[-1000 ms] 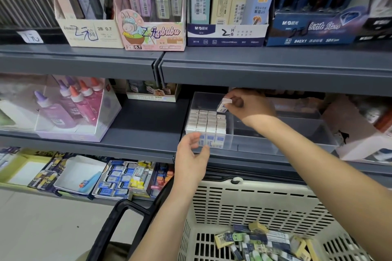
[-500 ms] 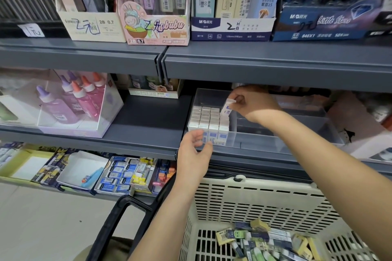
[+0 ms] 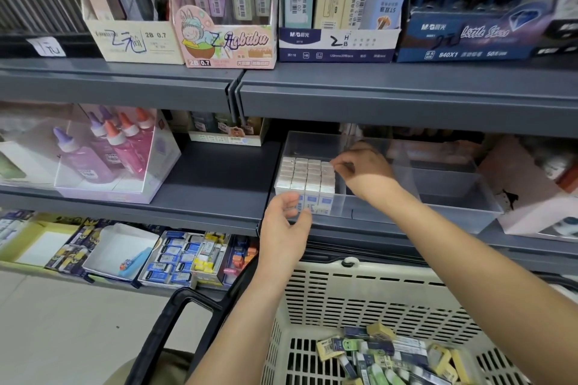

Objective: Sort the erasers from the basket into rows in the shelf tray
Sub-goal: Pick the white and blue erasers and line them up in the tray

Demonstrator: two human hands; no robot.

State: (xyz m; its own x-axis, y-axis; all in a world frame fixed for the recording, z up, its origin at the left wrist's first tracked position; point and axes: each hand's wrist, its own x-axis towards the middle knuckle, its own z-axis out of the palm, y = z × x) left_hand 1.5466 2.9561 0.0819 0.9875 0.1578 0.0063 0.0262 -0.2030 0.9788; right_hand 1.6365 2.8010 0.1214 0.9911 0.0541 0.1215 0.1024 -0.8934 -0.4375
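A clear shelf tray (image 3: 453, 197) sits on the middle shelf. Its left end holds a tight block of white erasers (image 3: 305, 173) standing in rows. My right hand (image 3: 362, 169) reaches into the tray, its fingertips pinched on the top of a white eraser (image 3: 327, 168) at the back of the right-hand row. In front of the tray's front left corner hovers my left hand (image 3: 287, 219), fingers loosely curled and holding nothing. Below, a cream plastic basket (image 3: 359, 297) holds several loose wrapped erasers (image 3: 384, 353).
The upper shelf's edge (image 3: 375, 94) hangs close above the tray. A clear box of glue bottles (image 3: 103, 153) stands to the left, a pink box (image 3: 525, 191) to the right. Eraser boxes (image 3: 175, 259) fill the lower shelf. The basket's black handle (image 3: 162, 337) sticks out left.
My right hand has lowered the white eraser from above the block down into the right-hand row. My left hand has stayed at the tray's front.
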